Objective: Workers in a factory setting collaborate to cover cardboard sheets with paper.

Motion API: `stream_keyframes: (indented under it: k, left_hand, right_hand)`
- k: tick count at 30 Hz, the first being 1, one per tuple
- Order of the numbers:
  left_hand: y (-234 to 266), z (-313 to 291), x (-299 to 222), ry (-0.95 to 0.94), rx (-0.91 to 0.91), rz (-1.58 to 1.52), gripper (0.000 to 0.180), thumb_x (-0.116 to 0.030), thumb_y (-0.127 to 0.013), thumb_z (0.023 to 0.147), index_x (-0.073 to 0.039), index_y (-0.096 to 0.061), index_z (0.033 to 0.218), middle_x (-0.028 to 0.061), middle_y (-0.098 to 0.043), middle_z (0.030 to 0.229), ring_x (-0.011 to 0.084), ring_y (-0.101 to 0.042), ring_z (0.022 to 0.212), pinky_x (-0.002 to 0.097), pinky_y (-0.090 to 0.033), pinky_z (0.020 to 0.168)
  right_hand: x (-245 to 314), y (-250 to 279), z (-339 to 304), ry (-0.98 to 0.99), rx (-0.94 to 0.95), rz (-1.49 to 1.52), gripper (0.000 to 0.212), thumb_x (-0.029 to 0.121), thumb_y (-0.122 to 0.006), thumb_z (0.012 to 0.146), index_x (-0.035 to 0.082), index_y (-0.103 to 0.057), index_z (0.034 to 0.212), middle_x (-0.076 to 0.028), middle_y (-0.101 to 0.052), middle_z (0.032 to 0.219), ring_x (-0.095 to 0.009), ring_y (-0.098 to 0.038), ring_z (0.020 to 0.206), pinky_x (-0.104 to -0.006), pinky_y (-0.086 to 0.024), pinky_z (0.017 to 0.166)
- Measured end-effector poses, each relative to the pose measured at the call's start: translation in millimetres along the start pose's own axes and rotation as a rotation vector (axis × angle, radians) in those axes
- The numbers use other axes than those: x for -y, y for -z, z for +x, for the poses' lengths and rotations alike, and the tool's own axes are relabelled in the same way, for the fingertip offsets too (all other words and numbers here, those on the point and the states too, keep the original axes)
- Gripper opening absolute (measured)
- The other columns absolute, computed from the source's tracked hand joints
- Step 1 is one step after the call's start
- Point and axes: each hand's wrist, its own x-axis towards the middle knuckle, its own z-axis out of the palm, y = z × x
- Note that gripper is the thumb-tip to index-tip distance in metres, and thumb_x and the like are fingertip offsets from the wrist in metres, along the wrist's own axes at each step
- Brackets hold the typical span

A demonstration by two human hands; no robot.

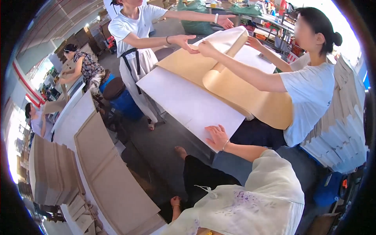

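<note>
My right hand (217, 137) lies flat on the near corner of the white tabletop (192, 107), fingers apart and nothing in them. At the lower middle my left hand (175, 201) hangs low beside my dark trousers; it is small in view and its fingers are hard to make out. Farther along the tabletop, beyond my right hand, lies a large tan sheet (250, 94), curling up in the middle and drooping over the right side. A co-worker's hands at the right hold its lifted, white-backed end (231, 39). Another person's hands reach toward it from across the table.
A long brown board (111, 168) rests on a bench to the left, near stacked cardboard pieces (55, 170). Blue barrels (124, 100) stand behind it. Tall stacked sheets (337, 121) rise behind the right co-worker, with a blue bin (328, 190) below. Two people work at the far left.
</note>
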Motion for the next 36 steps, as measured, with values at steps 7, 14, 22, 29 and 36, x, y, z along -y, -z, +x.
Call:
stream_keyframes:
  k: [7, 14, 22, 29, 36]
  left_hand:
    - [-2.6, -1.7, 2.8, -0.083, 0.013, 0.031, 0.013, -0.010, -0.055, 0.075, -0.001, -0.064, 0.073, 0.0054, -0.063, 0.067, 0.0147, -0.059, 0.061, 0.0275, -0.048, 0.060]
    - [-3.3, 9.8, 19.5, -0.016, 0.061, 0.039, 0.014, -0.009, -0.055, 0.078, 0.002, -0.063, 0.079, 0.0067, -0.063, 0.071, 0.0149, -0.059, 0.063, 0.0281, -0.048, 0.060]
    - [-6.4, 12.0, 22.1, 0.040, 0.058, 0.008, 0.018, -0.012, -0.056, 0.082, 0.004, -0.063, 0.090, 0.0095, -0.065, 0.080, 0.0178, -0.062, 0.068, 0.0296, -0.050, 0.062]
    - [-11.0, 36.4, 62.7, -0.016, 0.105, -0.115, 0.015, -0.008, -0.056, 0.077, 0.003, -0.064, 0.082, 0.0102, -0.065, 0.075, 0.0193, -0.063, 0.066, 0.0304, -0.051, 0.063]
    - [-11.7, 44.1, 72.6, -0.063, 0.166, -0.160, 0.011, -0.007, -0.055, 0.078, 0.001, -0.063, 0.078, 0.0087, -0.064, 0.071, 0.0179, -0.059, 0.060, 0.0291, -0.049, 0.056]
  right_hand:
    - [2.7, -0.3, 0.5, 0.015, -0.006, 0.020, 0.047, 0.030, -0.053, 0.081, 0.008, -0.043, 0.121, -0.010, -0.048, 0.120, -0.025, -0.039, 0.118, -0.0473, -0.019, 0.104]
    - [0.2, -4.7, 3.0, 0.036, 0.000, 0.021, 0.046, 0.029, -0.053, 0.081, 0.008, -0.043, 0.121, -0.010, -0.048, 0.120, -0.025, -0.040, 0.118, -0.0470, -0.021, 0.102]
    - [3.4, 0.3, 3.5, 0.059, -0.039, 0.009, 0.046, 0.026, -0.056, 0.078, 0.006, -0.045, 0.118, -0.011, -0.050, 0.118, -0.025, -0.042, 0.115, -0.0442, -0.024, 0.100]
    - [-0.2, -2.7, 2.0, 0.046, -0.005, 0.009, 0.046, 0.029, -0.054, 0.081, 0.007, -0.044, 0.120, -0.010, -0.048, 0.119, -0.025, -0.041, 0.117, -0.0455, -0.024, 0.100]
    - [-0.6, -3.1, 1.5, 0.044, -0.004, 0.008, 0.045, 0.028, -0.053, 0.081, 0.007, -0.043, 0.120, -0.010, -0.048, 0.120, -0.025, -0.041, 0.117, -0.0454, -0.023, 0.101]
